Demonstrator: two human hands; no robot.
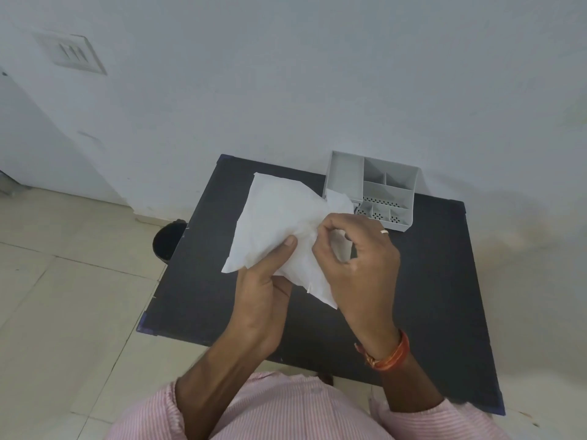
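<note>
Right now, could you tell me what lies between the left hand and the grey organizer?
In the head view, the bunched top of the white pouch lies between the left hand and the grey organizer, gripped by the right hand.

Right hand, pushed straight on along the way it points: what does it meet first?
The white bag, which the right hand already pinches. Past that, likely the grey organizer on the black table, though depth is hard to judge.
</note>
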